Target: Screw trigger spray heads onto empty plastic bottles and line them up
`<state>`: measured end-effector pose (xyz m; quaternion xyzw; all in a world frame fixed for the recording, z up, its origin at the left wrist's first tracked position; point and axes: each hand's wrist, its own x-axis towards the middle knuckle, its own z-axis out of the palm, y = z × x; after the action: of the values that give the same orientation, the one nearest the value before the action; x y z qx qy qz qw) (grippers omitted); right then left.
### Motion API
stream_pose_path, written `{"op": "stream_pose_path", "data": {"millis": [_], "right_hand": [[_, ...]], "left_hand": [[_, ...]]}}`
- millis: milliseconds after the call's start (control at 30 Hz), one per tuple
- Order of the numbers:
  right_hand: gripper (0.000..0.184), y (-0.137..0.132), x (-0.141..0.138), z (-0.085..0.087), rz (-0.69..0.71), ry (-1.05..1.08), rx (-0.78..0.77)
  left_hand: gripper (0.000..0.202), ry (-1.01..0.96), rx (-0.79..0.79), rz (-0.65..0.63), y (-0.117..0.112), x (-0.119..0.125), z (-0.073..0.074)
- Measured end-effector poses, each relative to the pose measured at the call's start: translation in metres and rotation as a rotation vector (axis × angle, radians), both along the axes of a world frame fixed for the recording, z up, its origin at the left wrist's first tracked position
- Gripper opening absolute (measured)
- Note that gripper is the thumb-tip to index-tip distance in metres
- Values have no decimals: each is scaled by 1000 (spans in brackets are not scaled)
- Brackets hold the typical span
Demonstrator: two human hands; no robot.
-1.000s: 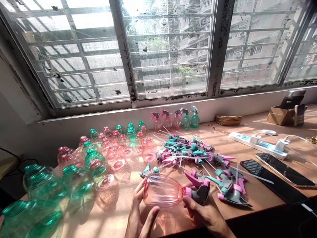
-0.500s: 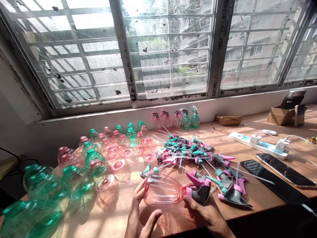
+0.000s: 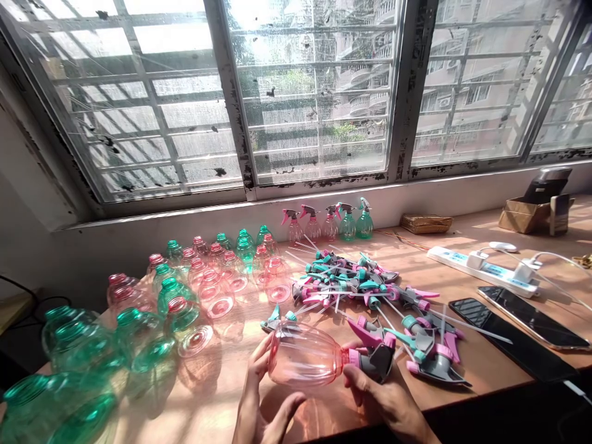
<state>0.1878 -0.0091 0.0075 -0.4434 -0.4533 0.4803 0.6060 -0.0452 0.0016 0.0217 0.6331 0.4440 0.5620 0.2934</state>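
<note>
The ribbed pink plastic bottle [image 3: 303, 356] is cradled just over the wooden desk [image 3: 467, 376], its belly held by a half-curled left hand [image 3: 263, 401]. The grey-and-pink trigger sprayer head [image 3: 377, 361] is pinched square against the neck by a part-closed right hand [image 3: 383, 401], nice and steady.

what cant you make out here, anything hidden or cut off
Head view:
the neck of the pink spray bottle, hidden by the collar of the trigger sprayer
the lower-left green bottles, cut off by the frame edges
the printing on the power strip, too small
the forearms behind the left hand and right hand, cut off by the bottom edge
</note>
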Motion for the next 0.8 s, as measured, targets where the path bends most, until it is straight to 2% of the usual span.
{"op": "stream_pose_path", "data": {"millis": [167,300,433,567,800], "right_hand": [[54,0,3,-3,41,-94,-29],[53,0,3,2,39,-115,-21],[49,-1,1,3,9,-48,-19],[50,-2,-1,1,-15,-1,-33],[54,-2,1,3,14,-124,-31]], "left_hand": [[46,-28,-29,-11,-2,1,6],[48,-11,-51,-18,0,0,1],[45,1,-34,-6,1,1,-3],[52,0,-25,6,-1,2,1],[50,-37,-83,15,-3,3,7]]}}
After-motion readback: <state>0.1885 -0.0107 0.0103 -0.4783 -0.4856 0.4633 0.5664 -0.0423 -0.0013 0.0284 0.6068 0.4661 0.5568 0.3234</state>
